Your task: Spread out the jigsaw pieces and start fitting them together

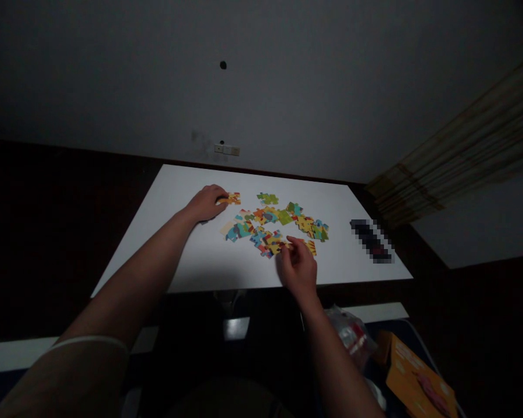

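1. The room is dim; the white bench (178, 255) is the only brightly lit surface, lit evenly from above.
2. Surroundings from 7 to 10 o'clock sink into near-black.
3. Soft, faint shadows lie under the forearms.
4. Wide-angle bending shows toward the edges.
5. A pixelated patch (372, 240) sits at 3 o'clock on the bench.
6. Fine detail is soft and noisy.

The table (192, 261) is plain white. The puzzle pieces (274, 223) scattered on it are bright: orange, yellow, green, teal and red, with small patches of grey. The far-left piece (232, 198) is orange and yellow. The box (418, 377) near right is orange. The curtain (457, 157) at far right has tan and brown stripes.
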{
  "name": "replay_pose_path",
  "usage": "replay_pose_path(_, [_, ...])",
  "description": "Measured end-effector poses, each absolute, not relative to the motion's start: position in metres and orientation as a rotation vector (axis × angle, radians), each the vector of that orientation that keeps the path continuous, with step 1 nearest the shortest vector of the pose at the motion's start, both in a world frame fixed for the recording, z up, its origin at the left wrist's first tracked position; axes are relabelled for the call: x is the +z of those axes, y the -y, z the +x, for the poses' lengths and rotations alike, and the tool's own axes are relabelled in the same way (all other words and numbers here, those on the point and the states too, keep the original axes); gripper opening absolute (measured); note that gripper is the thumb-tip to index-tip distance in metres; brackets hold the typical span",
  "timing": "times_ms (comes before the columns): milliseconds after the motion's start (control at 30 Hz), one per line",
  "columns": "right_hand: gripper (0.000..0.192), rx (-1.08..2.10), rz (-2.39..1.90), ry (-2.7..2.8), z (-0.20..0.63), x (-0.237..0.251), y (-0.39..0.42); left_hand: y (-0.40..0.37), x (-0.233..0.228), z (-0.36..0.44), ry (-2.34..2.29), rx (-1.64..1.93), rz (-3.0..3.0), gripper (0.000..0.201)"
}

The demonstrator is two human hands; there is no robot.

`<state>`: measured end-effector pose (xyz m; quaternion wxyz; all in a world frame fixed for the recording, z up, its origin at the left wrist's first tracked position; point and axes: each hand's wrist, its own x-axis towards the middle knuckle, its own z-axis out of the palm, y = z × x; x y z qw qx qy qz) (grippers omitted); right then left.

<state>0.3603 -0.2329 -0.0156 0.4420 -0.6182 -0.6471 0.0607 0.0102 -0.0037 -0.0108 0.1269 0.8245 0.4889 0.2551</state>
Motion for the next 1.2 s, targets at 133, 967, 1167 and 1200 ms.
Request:
replay_pose_path(133, [0.034,0.08,-1.517,1.629,0.356,-0.013,0.232,0.003,-0.012,0.009,-1.403,0.743,2.404,0.047])
replay_pose_path(967, [0.042,0.068,-1.75,1.922,0.366,0.013,0.217,0.005,-0.01,0.01,-1.421,0.749,2.403,0.047])
replay_pose_path(1167, [0.053,0.08,-1.967,2.113,0.39,0.053,0.163,0.005,-0.01,0.008,-1.418,0.741,2.412,0.048])
replay_pose_path(1200, [0.056,0.086,-2.0,2.138,0.391,0.056,0.157,0.005,-0.01,0.008,-1.415,0.741,2.411,0.049])
